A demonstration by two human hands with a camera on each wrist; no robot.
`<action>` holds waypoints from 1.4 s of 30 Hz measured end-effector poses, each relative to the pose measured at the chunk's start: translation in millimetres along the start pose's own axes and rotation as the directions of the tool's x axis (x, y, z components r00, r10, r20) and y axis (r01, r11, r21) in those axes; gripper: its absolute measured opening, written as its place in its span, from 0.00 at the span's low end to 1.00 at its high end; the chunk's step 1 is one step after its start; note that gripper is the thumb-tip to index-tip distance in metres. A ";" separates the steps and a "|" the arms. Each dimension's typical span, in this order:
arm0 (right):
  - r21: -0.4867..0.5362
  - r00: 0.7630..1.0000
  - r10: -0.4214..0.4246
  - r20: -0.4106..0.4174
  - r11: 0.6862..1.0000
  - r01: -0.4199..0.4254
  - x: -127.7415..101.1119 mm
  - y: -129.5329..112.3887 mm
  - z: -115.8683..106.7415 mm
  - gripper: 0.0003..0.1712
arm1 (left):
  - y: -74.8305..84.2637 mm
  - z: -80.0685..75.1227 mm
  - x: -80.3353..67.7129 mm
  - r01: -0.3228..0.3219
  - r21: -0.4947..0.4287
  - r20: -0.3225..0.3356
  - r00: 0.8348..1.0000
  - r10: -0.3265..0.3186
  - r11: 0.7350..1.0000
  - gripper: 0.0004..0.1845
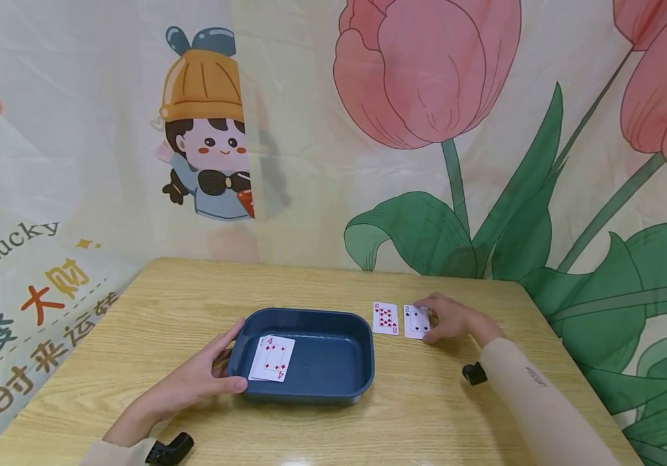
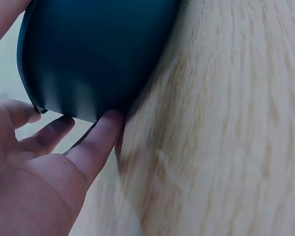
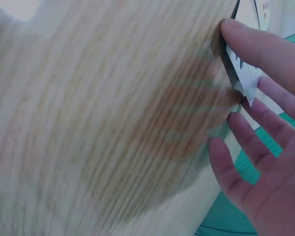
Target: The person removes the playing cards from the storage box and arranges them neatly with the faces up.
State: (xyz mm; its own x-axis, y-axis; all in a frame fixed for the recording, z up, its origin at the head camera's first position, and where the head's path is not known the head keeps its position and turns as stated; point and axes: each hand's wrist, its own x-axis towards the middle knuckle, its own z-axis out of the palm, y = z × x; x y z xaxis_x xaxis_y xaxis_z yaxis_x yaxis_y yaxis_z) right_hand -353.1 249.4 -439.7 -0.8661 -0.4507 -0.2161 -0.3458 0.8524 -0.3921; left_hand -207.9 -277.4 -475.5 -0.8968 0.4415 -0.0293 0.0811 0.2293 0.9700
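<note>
**Head view: one hand on the tray, the other on a card**

Head view shows my left hand [image 1: 207, 375] nearest to me, resting against the near left corner of the tray [image 1: 310, 382]. My thumb lies along the tray's front wall and my fingers reach up its left side; they are relaxed and only lightly bent, touching the tray without wrapping it. From the left wrist, one finger [image 2: 101, 140] presses the tray's dark outer wall where it meets the table [image 2: 226, 147].

Inside the tray, toward its left end, sits a small stack of cards [image 1: 272, 358] face up, with a red four on top.

Farther out and to the right, two cards lie face up side by side on the table, just beyond the tray's far right corner: a red ten [image 1: 385, 318] and a black two [image 1: 416, 321]. My right hand [image 1: 452, 318] is on the two, thumb and fingertips pinching its right edge. From the right wrist, the thumb [image 3: 265, 46] rests on top of the card's edge, which is lifted slightly, with the other fingers spread below it.
</note>
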 end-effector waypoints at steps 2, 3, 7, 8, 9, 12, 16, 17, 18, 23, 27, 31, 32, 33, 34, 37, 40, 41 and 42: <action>0.000 1.000 0.014 0.002 1.000 -0.014 1.4 0.0 0.4 0.46 | 0.2 0.2 -0.1 -0.001 -0.004 0.002 1.000 0.001 1.000 0.59; -0.001 1.000 0.017 0.003 1.000 -0.017 2.0 0.2 0.4 0.47 | 0.2 0.3 0.0 0.000 -0.005 0.002 1.000 0.000 1.000 0.59; 0.007 0.999 0.037 0.010 0.999 -0.037 3.3 1.3 0.6 0.48 | 0.3 0.2 0.3 0.026 -0.006 -0.004 1.000 -0.026 1.000 0.59; 0.012 0.999 0.040 0.011 0.999 -0.041 3.5 1.4 0.6 0.48 | 0.4 0.1 0.2 0.028 -0.004 -0.005 1.000 -0.028 1.000 0.59; 0.015 0.999 0.042 0.012 0.999 -0.043 3.7 1.6 0.7 0.48 | 0.2 -0.3 0.3 0.029 -0.002 -0.005 1.000 -0.029 1.000 0.59; 0.029 0.999 0.049 0.013 0.998 -0.050 4.9 2.0 1.1 0.48 | -0.2 -1.0 0.4 0.036 0.004 -0.006 0.999 -0.036 0.999 0.59; 0.038 0.998 0.055 0.011 0.998 -0.055 6.2 1.0 1.1 0.48 | -1.4 -2.0 1.6 0.047 0.003 -0.011 0.999 -0.047 0.999 0.59; 0.037 0.998 0.056 0.011 0.998 -0.057 6.4 0.6 1.0 0.48 | -1.7 -2.1 2.0 0.049 -0.001 -0.012 0.999 -0.049 0.999 0.59; 0.035 0.998 0.058 0.011 0.998 -0.058 6.5 0.4 0.8 0.48 | -2.1 -2.1 2.4 0.052 -0.003 -0.015 0.999 -0.052 0.999 0.59; 0.027 0.998 0.063 0.014 0.998 -0.064 6.0 -0.5 0.8 0.48 | -3.0 -1.6 3.3 0.048 0.005 -0.016 0.999 -0.048 0.999 0.59; 0.028 0.997 0.080 0.015 0.996 -0.080 5.2 -0.9 1.1 0.48 | -0.5 -1.0 2.5 0.058 0.011 -0.011 0.998 -0.058 0.998 0.59; 0.018 0.996 0.085 0.017 0.996 -0.085 5.0 -1.8 0.8 0.47 | 1.0 -0.4 1.8 0.052 0.017 -0.006 0.999 -0.052 0.999 0.59; 0.015 0.996 0.085 0.018 0.996 -0.086 5.0 -1.9 0.8 0.47 | 1.1 -0.4 1.9 0.057 0.013 -0.009 0.998 -0.056 0.998 0.59; 0.012 0.996 0.086 0.019 0.996 -0.086 5.0 -2.2 0.8 0.47 | 1.0 -0.3 1.9 0.056 0.014 -0.011 0.998 -0.055 0.998 0.59; 0.013 0.996 0.087 0.020 0.996 -0.088 5.0 -2.7 0.8 0.47 | 1.1 -0.2 1.8 0.049 0.016 -0.010 0.999 -0.049 0.999 0.59; 0.010 0.996 0.091 0.021 0.996 -0.092 5.2 -3.9 0.3 0.48 | 0.3 -0.5 1.6 0.043 0.012 -0.009 0.999 -0.043 0.999 0.59; 0.007 0.995 0.097 0.022 0.995 -0.097 5.9 -4.4 -0.3 0.48 | 0.4 -0.6 1.1 0.035 0.011 -0.008 0.999 -0.035 0.999 0.60; 0.004 0.995 0.099 0.022 0.995 -0.099 6.2 -4.5 -0.6 0.49 | 0.4 -0.5 1.1 0.036 0.009 -0.008 0.999 -0.036 0.999 0.60; 0.003 0.994 0.102 0.023 0.995 -0.103 6.5 -4.4 -0.5 0.49 | 0.7 -0.4 1.0 0.032 0.012 -0.007 0.999 -0.032 0.999 0.60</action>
State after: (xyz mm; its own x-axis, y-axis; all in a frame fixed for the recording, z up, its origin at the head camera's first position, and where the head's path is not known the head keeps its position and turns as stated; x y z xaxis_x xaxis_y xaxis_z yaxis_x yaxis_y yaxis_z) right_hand -357.3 242.8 -439.0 -0.8885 -0.3669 -0.2754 -0.2541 0.8935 -0.3703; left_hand -208.9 -277.1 -474.8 -0.9018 0.4280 -0.0590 0.0574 0.2540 0.9655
